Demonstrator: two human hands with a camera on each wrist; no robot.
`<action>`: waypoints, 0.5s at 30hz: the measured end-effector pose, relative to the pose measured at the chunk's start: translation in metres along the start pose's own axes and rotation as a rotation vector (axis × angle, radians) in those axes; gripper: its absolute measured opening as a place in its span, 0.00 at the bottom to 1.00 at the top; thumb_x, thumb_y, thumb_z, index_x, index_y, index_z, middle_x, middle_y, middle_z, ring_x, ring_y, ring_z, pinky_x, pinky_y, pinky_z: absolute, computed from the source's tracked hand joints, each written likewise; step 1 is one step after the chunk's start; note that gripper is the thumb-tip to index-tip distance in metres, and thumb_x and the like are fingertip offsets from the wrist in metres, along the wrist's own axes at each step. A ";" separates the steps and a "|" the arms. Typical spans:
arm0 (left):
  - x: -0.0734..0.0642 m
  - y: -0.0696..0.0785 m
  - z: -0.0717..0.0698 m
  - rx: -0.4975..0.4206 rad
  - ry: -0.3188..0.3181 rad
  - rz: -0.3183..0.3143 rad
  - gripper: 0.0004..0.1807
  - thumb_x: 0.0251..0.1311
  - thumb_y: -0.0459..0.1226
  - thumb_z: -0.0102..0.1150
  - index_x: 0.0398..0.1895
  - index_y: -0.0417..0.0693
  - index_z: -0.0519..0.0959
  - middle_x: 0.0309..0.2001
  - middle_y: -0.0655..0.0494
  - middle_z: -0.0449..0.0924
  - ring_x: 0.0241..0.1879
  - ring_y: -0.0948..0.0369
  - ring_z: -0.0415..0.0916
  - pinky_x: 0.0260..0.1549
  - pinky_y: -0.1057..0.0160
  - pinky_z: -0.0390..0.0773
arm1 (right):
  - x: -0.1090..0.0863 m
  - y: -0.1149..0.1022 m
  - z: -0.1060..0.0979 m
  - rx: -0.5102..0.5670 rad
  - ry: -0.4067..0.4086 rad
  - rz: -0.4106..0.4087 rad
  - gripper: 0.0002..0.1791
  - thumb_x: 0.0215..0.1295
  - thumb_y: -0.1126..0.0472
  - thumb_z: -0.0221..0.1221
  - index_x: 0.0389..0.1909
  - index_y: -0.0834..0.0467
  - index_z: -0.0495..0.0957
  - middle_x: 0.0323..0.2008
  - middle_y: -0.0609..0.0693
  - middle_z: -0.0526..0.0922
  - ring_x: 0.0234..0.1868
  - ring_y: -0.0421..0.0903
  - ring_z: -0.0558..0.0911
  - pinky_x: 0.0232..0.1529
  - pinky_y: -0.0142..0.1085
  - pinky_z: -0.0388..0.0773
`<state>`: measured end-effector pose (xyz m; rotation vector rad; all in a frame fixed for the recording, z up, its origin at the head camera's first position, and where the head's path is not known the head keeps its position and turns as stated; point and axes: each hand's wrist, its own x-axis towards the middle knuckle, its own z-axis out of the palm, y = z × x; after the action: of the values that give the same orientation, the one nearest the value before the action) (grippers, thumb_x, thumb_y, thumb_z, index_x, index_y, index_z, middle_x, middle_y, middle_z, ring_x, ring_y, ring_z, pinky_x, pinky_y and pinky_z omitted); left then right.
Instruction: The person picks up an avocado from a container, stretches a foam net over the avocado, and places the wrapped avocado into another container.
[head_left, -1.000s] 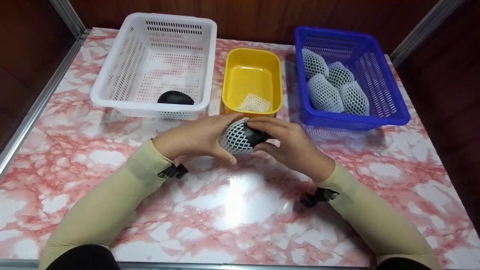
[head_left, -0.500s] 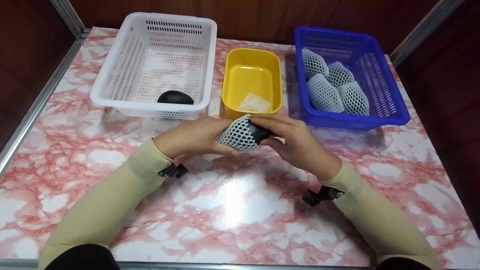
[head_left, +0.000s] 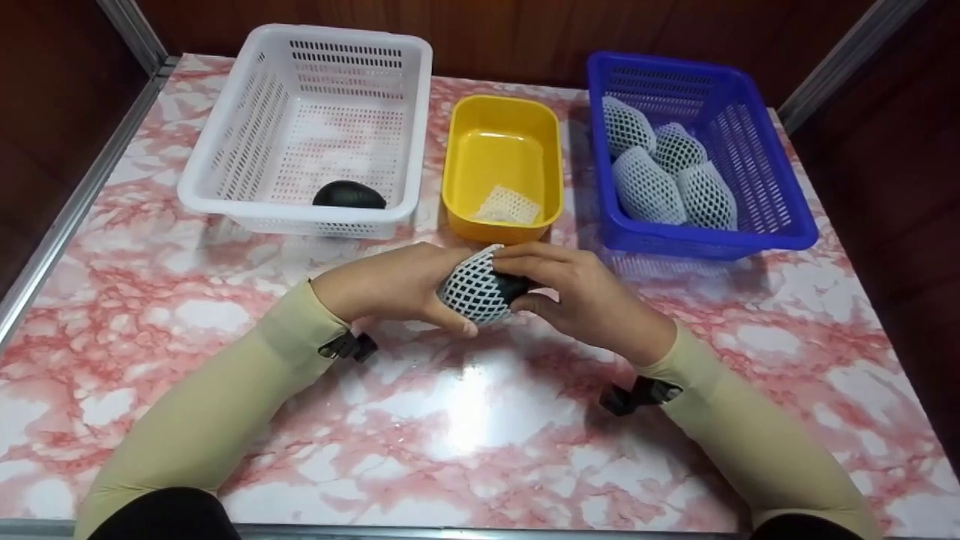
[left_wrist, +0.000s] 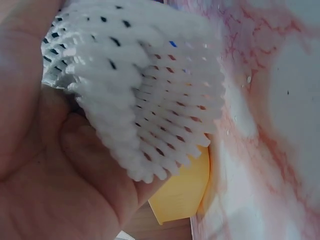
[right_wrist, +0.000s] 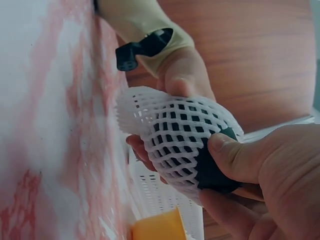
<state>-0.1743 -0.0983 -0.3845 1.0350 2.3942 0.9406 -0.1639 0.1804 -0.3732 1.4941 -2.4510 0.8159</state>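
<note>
A dark avocado (right_wrist: 212,172) is partly inside a white foam net sleeve (head_left: 471,289), held by both hands above the table in front of the yellow tub. My left hand (head_left: 397,289) grips the net-covered part, thumb on the near side and fingers behind it, mostly hidden. My right hand (head_left: 581,300) pinches the bare end between thumb and fingers, with fingertips at the net's edge. In the left wrist view the net's loose end (left_wrist: 170,107) flares out past the palm. Another dark avocado (head_left: 349,195) lies in the white basket (head_left: 196,196).
The yellow tub (head_left: 465,109), with a flat foam net (head_left: 510,206) in it, stands behind the hands. At the right back, a blue basket (head_left: 795,232) holds several netted fruits (head_left: 649,184). A wooden wall (head_left: 510,37) closes off the back.
Both hands and the netted avocado rose and tilted slightly, then came down toward the person. The right fingers shifted on the bare end. Baskets and tub have stayed put.
</note>
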 end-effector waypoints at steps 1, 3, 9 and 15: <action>0.000 0.000 0.001 -0.005 -0.003 0.000 0.43 0.57 0.50 0.84 0.74 0.56 0.74 0.56 0.58 0.87 0.52 0.59 0.86 0.58 0.56 0.84 | 0.000 0.000 0.001 0.000 -0.001 -0.005 0.27 0.64 0.69 0.76 0.64 0.63 0.84 0.63 0.57 0.88 0.64 0.56 0.88 0.66 0.48 0.86; 0.001 0.000 0.002 -0.020 -0.012 -0.002 0.44 0.56 0.49 0.84 0.75 0.57 0.73 0.56 0.59 0.87 0.52 0.59 0.86 0.59 0.56 0.84 | -0.001 0.000 0.003 -0.007 -0.007 -0.018 0.27 0.63 0.70 0.76 0.63 0.65 0.85 0.62 0.59 0.89 0.64 0.57 0.89 0.65 0.49 0.86; 0.003 0.001 0.004 -0.017 0.001 -0.006 0.46 0.55 0.51 0.85 0.76 0.58 0.71 0.56 0.61 0.87 0.53 0.60 0.85 0.60 0.56 0.83 | -0.002 0.001 0.007 -0.032 -0.008 -0.049 0.25 0.62 0.73 0.75 0.61 0.66 0.85 0.61 0.63 0.88 0.62 0.61 0.89 0.64 0.52 0.86; 0.003 0.000 0.002 -0.115 0.030 -0.007 0.52 0.56 0.48 0.85 0.82 0.59 0.65 0.62 0.58 0.84 0.57 0.58 0.84 0.64 0.54 0.82 | -0.001 0.001 0.007 -0.050 0.042 -0.032 0.25 0.63 0.76 0.73 0.63 0.67 0.84 0.63 0.65 0.86 0.64 0.62 0.88 0.65 0.51 0.86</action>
<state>-0.1749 -0.0955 -0.3861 0.9759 2.3351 1.0847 -0.1635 0.1780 -0.3804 1.4794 -2.3924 0.7664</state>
